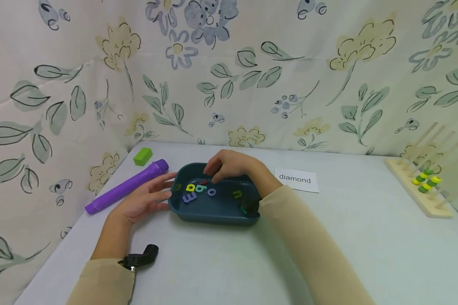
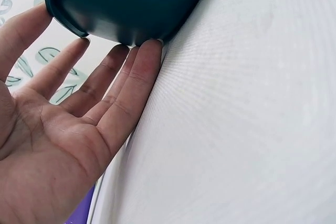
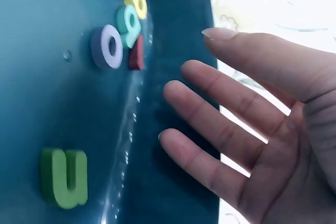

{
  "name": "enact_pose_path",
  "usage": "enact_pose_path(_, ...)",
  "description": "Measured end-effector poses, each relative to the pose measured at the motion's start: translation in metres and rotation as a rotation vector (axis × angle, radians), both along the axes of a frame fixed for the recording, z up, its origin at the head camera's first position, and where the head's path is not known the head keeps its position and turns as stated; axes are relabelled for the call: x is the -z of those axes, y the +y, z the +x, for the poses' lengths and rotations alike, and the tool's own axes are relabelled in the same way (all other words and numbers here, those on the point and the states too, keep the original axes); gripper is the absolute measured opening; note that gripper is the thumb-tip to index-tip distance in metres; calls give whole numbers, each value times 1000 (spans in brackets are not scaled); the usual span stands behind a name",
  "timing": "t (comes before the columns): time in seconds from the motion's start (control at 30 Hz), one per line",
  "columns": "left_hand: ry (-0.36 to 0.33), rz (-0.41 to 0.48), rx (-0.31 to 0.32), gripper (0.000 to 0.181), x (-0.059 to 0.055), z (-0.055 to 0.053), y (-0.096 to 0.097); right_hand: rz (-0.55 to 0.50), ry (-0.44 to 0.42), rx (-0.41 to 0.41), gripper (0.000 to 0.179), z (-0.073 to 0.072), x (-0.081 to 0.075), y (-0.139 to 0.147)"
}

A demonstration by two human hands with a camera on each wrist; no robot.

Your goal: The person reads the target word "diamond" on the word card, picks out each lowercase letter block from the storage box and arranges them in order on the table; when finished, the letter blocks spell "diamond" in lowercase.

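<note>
A dark teal tray [image 1: 221, 212] holds several colored letters. My left hand [image 1: 143, 199] touches its left end with outstretched fingers; in the left wrist view the fingertips press against the tray wall [image 2: 121, 9]. My right hand [image 1: 233, 163] hovers over the far side of the tray, fingers loosely bent and holding nothing, as the right wrist view shows. Nearest to it lie a red piece [image 3: 136, 53], a lavender o [image 3: 107, 48] and a teal letter [image 3: 128, 24]. A yellow letter [image 1: 191, 187] and a purple m [image 1: 189, 197] lie leftward. Off to the right is a green letter [image 3: 64, 178].
Left of the tray lie a purple tube [image 1: 127, 186] and a green block [image 1: 143, 156]. A white card [image 1: 297, 180] reading "diamond" lies to its right. At the far right stands a wooden peg rack [image 1: 416, 186] with green and yellow beads. Floral cloth [image 1: 229, 84] hangs behind the table.
</note>
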State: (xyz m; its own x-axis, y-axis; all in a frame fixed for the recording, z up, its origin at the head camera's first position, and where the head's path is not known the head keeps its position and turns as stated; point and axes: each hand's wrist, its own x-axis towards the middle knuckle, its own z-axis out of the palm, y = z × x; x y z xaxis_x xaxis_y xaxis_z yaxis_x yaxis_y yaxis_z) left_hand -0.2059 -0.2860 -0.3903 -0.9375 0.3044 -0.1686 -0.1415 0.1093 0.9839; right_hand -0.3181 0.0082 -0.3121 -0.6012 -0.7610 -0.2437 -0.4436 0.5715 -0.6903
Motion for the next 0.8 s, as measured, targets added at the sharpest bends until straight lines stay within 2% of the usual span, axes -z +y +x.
enact_pose_path(0.43,-12,-4,-8,65,0,0,3,136,88,0,45,1,13,-18)
enact_pose_path(0.6,-21,2,-12,65,-1,1,3,161,86,-18,44,0,20,-23)
enact_pose_path(0.8,-18,20,-11,64,-2,1,0,162,85,-19,43,1,22,-27)
